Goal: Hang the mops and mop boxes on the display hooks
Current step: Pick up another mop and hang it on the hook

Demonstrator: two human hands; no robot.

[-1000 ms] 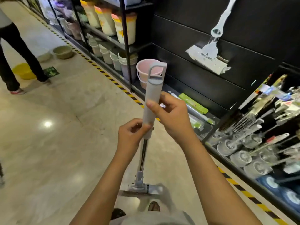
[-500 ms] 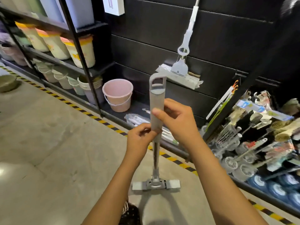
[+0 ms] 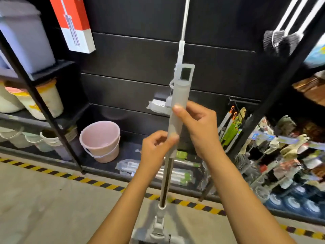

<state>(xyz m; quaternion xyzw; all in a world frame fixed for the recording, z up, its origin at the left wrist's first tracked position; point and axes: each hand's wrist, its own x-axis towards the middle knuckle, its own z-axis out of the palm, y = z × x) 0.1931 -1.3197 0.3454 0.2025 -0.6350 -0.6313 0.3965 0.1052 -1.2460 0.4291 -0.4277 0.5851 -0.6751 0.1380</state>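
Close to the black wall point(image 3: 123, 57), the mop point(image 3: 181, 97) stands straight up, gripped by 2 hands, right hand point(image 3: 199, 128) above left hand point(image 3: 155, 149).

Shop aisle: I am looking at a black slatted wall point(image 3: 131, 55) running behind black metal shelving point(image 3: 44, 110), a pink bucket point(image 3: 100, 143) sitting on the bottom ledge, yellow-and-black hazard tape point(image 3: 88, 180) edging the glossy beige floor point(image 3: 44, 208).
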